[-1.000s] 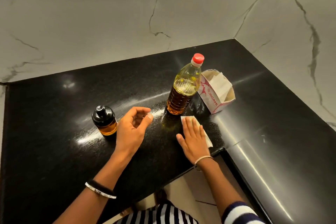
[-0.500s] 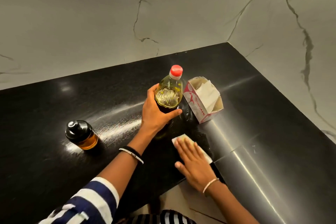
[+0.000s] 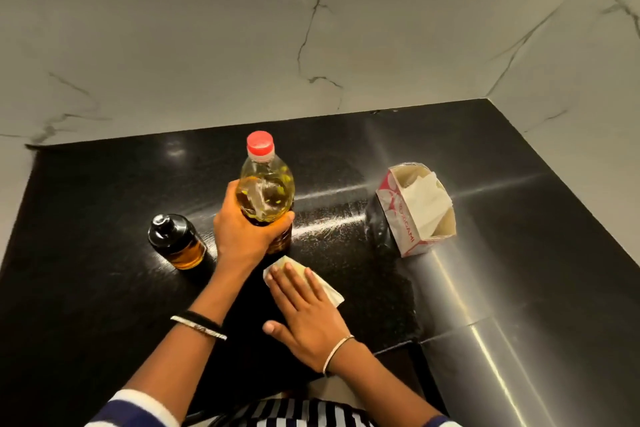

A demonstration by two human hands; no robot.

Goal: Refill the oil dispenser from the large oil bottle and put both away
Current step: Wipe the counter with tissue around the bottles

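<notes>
Clear plastic red-capped large oil bottle [image 3: 266,191]: gripped by left hand [image 3: 242,232]; black-lidded glass dispenser [image 3: 176,242] just left; right hand [image 3: 306,314] flat on white tissue [image 3: 325,289] near the black counter's [image 3: 104,305] front edge.

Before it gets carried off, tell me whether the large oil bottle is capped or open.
Capped. The red cap sits on the neck of the large oil bottle, held upright by the left hand.

Capped oil bottle [image 3: 265,191] upright; dark-lidded dispenser [image 3: 176,241] beside.
</notes>
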